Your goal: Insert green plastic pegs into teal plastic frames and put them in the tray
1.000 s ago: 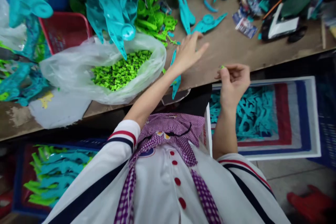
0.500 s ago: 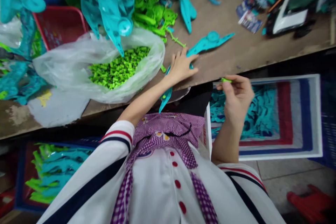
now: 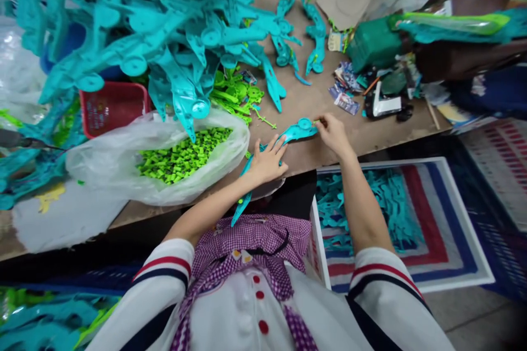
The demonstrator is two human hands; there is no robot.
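A long teal plastic part [image 3: 300, 129] with a round boss lies on the table near its front edge. My left hand [image 3: 267, 163] rests flat with fingers spread, pressing on the left end of this part. Another teal piece [image 3: 242, 204] with a green dot juts from under that wrist over the table edge; whether the two are joined is hidden. At the right tip of the teal part, my right hand [image 3: 332, 132] is closed in a pinch, with a bit of green plastic piece [image 3: 316, 121] showing at the fingertips.
A clear plastic bag [image 3: 102, 153] of small green pieces [image 3: 181, 156] sits left of my hands. Behind it are a red basket [image 3: 115, 109] and a large teal heap [image 3: 173, 22]. Below the table edge at right stands a white-rimmed crate [image 3: 465, 230] holding teal parts.
My right hand has moved from above the crate, left and up, to the teal part's right tip, carrying the green piece. My left hand stays on the part. The view has shifted.
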